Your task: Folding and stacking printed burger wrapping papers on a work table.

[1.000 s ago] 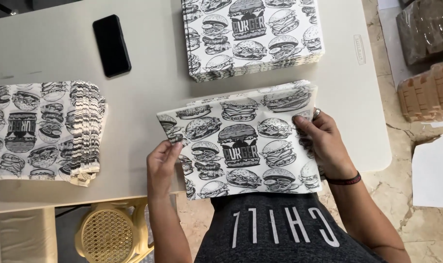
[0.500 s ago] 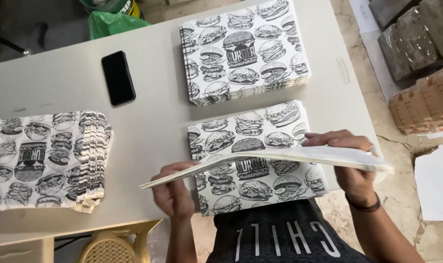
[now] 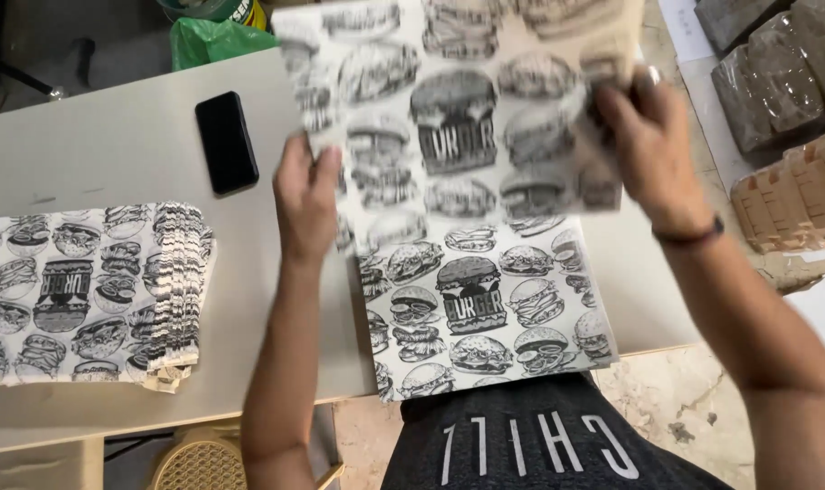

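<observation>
My left hand and my right hand hold up a burger-printed paper sheet by its left and right edges, raised above the table and blurred by motion. Below it, a stack of the same printed sheets lies at the table's near edge in front of me. The raised sheet hides whatever is on the table behind it.
A fanned pile of printed sheets lies at the left of the white table. A black phone rests beyond it. Green bag at far edge, brown cartons on the floor right, wicker stool below.
Both hands have lifted the top sheet off the near stack and swung it up and away from me, so it now covers the far stack. The camera has tilted.
</observation>
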